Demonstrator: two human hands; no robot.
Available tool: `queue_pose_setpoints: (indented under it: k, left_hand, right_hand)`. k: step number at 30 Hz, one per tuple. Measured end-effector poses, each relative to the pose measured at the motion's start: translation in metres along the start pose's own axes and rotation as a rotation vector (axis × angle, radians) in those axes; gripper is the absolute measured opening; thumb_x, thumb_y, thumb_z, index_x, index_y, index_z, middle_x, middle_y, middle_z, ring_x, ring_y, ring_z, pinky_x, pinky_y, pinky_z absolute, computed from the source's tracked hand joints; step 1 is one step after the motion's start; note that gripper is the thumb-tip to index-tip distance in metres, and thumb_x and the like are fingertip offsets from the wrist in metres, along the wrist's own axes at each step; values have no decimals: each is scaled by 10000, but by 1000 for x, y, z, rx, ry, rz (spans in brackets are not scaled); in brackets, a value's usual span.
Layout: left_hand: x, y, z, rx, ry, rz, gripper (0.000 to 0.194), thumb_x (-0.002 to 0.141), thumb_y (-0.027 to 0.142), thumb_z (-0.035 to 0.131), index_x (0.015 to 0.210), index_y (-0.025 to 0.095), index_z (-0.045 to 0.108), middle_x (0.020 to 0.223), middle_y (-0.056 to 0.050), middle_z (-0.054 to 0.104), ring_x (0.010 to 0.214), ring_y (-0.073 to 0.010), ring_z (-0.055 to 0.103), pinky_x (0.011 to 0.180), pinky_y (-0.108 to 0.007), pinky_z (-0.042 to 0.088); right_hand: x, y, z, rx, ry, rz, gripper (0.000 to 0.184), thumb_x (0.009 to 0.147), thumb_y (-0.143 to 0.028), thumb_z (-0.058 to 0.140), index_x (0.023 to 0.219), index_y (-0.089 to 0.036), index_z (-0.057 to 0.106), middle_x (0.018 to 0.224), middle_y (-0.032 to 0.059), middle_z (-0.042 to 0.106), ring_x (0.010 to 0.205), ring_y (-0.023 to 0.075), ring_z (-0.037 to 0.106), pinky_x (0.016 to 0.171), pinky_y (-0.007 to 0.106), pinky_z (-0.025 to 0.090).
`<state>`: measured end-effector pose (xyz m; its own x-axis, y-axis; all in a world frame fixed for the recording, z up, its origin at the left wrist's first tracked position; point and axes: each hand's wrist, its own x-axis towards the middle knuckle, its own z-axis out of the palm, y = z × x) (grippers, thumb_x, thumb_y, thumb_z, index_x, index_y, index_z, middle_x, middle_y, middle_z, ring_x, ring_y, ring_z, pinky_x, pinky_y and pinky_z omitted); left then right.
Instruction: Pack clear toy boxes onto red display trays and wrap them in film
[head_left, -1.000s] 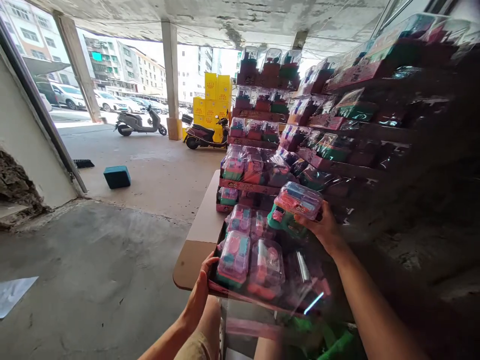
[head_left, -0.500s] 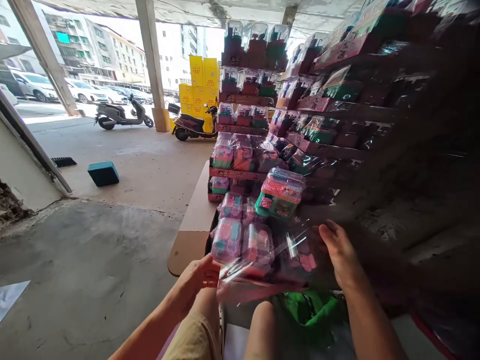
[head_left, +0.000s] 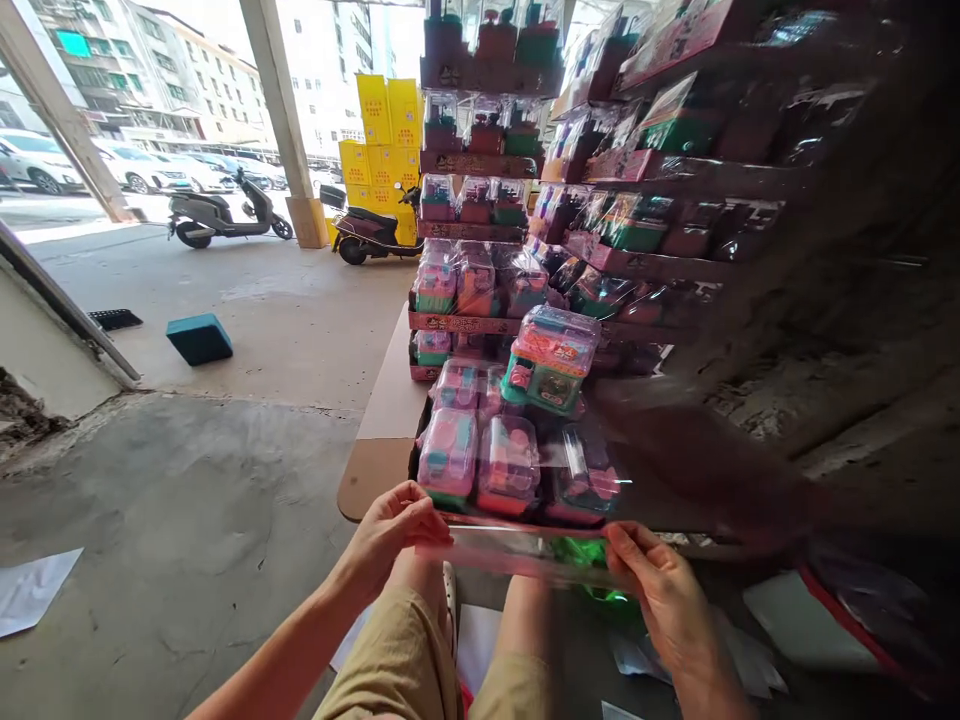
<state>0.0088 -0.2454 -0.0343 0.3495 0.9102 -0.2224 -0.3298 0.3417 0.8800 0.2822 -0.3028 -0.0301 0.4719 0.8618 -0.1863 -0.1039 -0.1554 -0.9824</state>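
Note:
At the near edge of a tray of small clear-lidded toy cases, my left hand (head_left: 388,540) pinches one end of a clear plastic film (head_left: 510,562). My right hand (head_left: 664,585) has its fingers closed on the film's other end, so it stretches between the two hands, blurred by motion. Just behind it, in the tray, are a pink and teal case (head_left: 448,452), a pink and orange case (head_left: 508,465) and a darker case (head_left: 586,470). One case with a green base (head_left: 553,360) lies tilted on top of the others at the back.
Wrapped trays of cases (head_left: 474,322) are stacked high behind and to the right. The tray rests on a tabletop (head_left: 375,465). Green plastic (head_left: 592,555) shows beyond the film. On the floor lie paper (head_left: 37,590) and a teal block (head_left: 199,340); scooters (head_left: 375,228) and yellow cartons (head_left: 379,165) stand farther back.
Both hands have come down to the tray's near edge, my right hand lowering most and closing on the film. The film has dropped from over the cases to a strip in front of them.

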Motion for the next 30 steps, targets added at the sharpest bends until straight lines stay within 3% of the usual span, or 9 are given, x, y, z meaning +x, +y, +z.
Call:
queue_pose_setpoints:
  k: [4,11,14,16,19,22,28,30]
  left_hand:
    - [-1,-10,-9,131,41,35,419,675,525,708,705,163,500,626,-40,702,584,-144,637,634,-258,482]
    - [-5,-9,-18,222,-3,20,393,625,473,763,708,126,597,615,-34,684,590,-139,628,630,-241,451]
    - [-8,-12,-19,220,-20,-17,401,603,474,779,673,126,591,581,-21,662,558,-135,622,586,-229,444]
    - [-10,-14,-19,219,-58,-61,402,606,475,777,680,126,593,583,-29,668,552,-144,631,583,-237,457]
    - [-16,-17,-16,202,-111,-91,401,612,474,775,693,130,586,565,-27,667,531,-145,629,562,-234,462]
    - [-19,-18,-12,179,-126,-89,420,610,493,770,676,141,550,534,-7,646,484,-137,613,520,-228,463]
    - [-20,-17,-12,173,-141,-123,441,627,507,757,593,144,510,500,-9,620,437,-122,584,458,-220,467]
    - [-20,-17,-15,158,-159,-140,446,628,522,751,595,142,519,489,-17,619,441,-124,581,460,-223,474]
  right_hand:
    - [-8,42,3,83,17,11,400,449,-570,802,575,-225,643,509,-20,488,507,123,405,478,264,386]
    - [-10,84,4,413,-96,-1,313,592,-548,758,599,-257,643,531,-19,492,514,137,440,496,296,420]
    - [-19,106,29,587,-125,54,286,593,-535,766,627,-276,648,573,-26,545,500,129,437,472,284,406]
    - [-32,117,56,575,-212,100,238,628,-467,768,766,-293,684,658,-13,608,522,133,465,474,277,398]
    - [-54,118,99,537,-417,116,358,675,-408,754,1004,-300,665,793,9,650,616,141,527,533,269,410]
    - [-66,108,129,530,-511,68,389,678,-436,750,1012,-267,645,840,11,638,620,123,523,556,258,405]
    - [-69,97,149,529,-484,28,317,688,-476,727,801,-226,568,559,-48,520,489,105,459,473,237,348]
    - [-68,94,152,553,-494,23,341,663,-485,738,740,-227,529,575,-51,500,459,100,441,433,236,329]
